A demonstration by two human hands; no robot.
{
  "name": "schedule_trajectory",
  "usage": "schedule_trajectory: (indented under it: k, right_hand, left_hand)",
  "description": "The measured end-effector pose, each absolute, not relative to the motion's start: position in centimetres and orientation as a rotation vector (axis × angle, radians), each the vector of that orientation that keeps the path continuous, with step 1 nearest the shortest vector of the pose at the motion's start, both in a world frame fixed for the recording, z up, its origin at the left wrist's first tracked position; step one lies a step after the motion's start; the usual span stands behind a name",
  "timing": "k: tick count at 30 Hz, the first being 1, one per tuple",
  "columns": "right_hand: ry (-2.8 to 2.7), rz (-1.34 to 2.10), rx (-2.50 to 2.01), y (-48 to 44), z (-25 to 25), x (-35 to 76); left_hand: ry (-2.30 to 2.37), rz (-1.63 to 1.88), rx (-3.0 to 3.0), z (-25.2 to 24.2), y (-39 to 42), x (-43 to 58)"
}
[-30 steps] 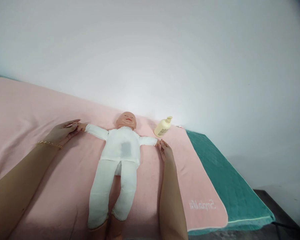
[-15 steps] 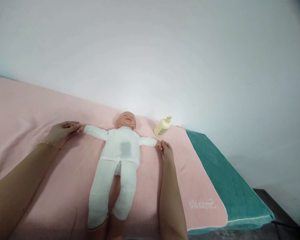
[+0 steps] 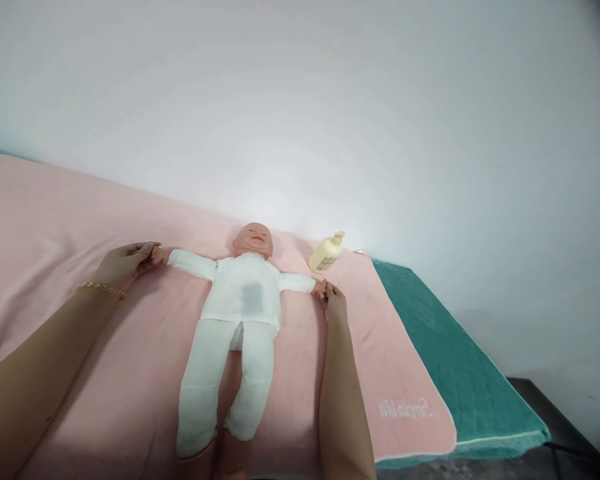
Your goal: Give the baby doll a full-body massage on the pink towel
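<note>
A baby doll (image 3: pixel 245 287) in a white long-sleeved top and white trousers lies on its back, arms stretched out to both sides. A grey patch shows through the front of its top. My left hand (image 3: pixel 125 262), with a beaded bracelet at the wrist, is closed on the doll's hand (image 3: pixel 163 255) on the left. On the other side, my right hand (image 3: pixel 335 302) pinches the doll's other hand (image 3: pixel 319 287) between thumb and fingers. Just beyond that hand stands a pale yellow pump bottle (image 3: pixel 325 255).
Under the doll spreads a pink blanket (image 3: pixel 380 353) with lettering near its front right corner. It lies over a green padded mat (image 3: pixel 460 360), which shows on the right. Behind rises a white wall (image 3: pixel 300 113). A dark surface (image 3: pixel 545 407) is at the lower right.
Both hands keep hold of the doll's hands, its arms still outstretched. My left fingers have shifted slightly over the doll's hand.
</note>
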State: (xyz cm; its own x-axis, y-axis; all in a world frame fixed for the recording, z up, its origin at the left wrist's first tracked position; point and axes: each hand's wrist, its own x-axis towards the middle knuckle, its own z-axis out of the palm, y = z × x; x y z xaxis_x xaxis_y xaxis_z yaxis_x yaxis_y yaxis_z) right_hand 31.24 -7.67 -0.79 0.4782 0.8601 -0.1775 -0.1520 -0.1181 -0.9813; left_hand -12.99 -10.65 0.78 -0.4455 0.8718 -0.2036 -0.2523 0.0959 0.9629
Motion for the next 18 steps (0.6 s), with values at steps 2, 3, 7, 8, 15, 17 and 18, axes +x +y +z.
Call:
schedule_trajectory:
  k: [2, 3, 7, 8, 15, 17, 18]
  right_hand:
    - [-0.664, 0.989, -1.418, -7.6, -0.9, 31.4]
    - [-0.662, 0.991, -1.41, -7.6, -1.0, 31.5]
    - [-0.654, 0.985, -1.376, -7.6, -1.3, 31.7]
    - [-0.655, 0.98, -1.369, -7.6, -1.5, 31.8]
    - [-0.694, 0.821, -1.445, -7.9, -2.0, 32.3]
    - [-0.715, 0.727, -1.483, -8.2, -1.8, 32.5]
    - [-0.725, 0.677, -1.5, -8.3, -1.7, 32.6]
  left_hand:
    - [1.454, 1.532, 0.639, 0.9, -10.7, -12.8]
    - [1.458, 1.532, 0.631, 1.0, -10.7, -12.8]
    - [1.436, 1.524, 0.61, 0.6, -10.3, -13.1]
    - [1.435, 1.521, 0.617, 0.3, -10.1, -13.2]
    - [1.633, 1.537, 0.727, -0.7, -10.2, -14.1]
    - [1.754, 1.555, 0.786, -0.6, -10.6, -14.3]
    - [1.814, 1.569, 0.812, -0.5, -10.8, -14.3]
